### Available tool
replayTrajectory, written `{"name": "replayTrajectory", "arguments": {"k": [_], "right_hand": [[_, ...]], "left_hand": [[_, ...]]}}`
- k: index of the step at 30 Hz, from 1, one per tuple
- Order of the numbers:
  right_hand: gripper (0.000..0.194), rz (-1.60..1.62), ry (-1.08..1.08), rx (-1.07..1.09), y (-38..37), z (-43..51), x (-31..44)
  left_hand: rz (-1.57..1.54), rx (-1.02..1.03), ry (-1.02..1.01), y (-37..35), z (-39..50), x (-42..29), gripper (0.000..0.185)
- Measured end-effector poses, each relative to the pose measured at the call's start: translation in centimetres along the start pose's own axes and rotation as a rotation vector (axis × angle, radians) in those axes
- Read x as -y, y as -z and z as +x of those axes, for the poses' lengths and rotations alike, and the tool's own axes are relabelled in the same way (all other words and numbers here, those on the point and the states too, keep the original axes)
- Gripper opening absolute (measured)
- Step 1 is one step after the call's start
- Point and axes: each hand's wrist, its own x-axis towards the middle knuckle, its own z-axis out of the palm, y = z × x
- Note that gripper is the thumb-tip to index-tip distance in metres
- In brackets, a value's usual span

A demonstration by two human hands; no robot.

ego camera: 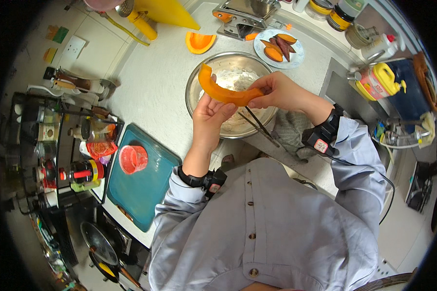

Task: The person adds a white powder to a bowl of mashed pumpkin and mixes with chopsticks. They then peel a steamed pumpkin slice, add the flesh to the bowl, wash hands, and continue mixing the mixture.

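A curved slice of orange pumpkin (225,94) is held up by both hands over a steel mixing bowl (192,87). My left hand (213,116) grips its left and middle part from below, and my right hand (273,92) pinches its right end. Inside the bowl lies white flour (236,78); part of it is hidden by the slice and hands. Dark chopsticks (258,123) lean over the bowl's near right rim. Behind the bowl sit a cut pumpkin piece (201,42) and a patterned plate (296,62) with several sweet potato pieces (274,54).
A pasta machine (244,16) stands at the back. A teal cutting board (142,196) with a red plastic tub (133,159) lies on the left, beside a black rack (60,145) of jars. To the right are a grey cloth (293,134), a sink (335,80) and a yellow bottle (378,82).
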Motion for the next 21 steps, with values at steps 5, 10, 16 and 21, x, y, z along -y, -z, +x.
{"name": "replayTrajectory", "arguments": {"k": [5, 10, 16, 21], "right_hand": [[0.027, -0.027, 0.092, 0.078, 1.0, 1.3, -2.1], [0.035, -0.092, 0.247, 0.078, 0.4, 3.5, -3.9], [0.037, -0.313, 0.339, -0.044, -0.4, 5.2, -4.5], [0.033, -0.388, 0.270, -0.019, -0.8, 5.6, -4.1]], "left_hand": [[0.023, -0.184, 0.072, -1.4, 0.1, 1.1, 0.061], [0.061, -0.212, 0.077, -0.4, 1.0, 2.0, 0.062], [0.045, -0.248, 0.098, 1.0, 2.3, 3.0, 0.059], [0.074, -0.244, 0.118, 1.6, 2.8, 3.1, 0.055]]}}
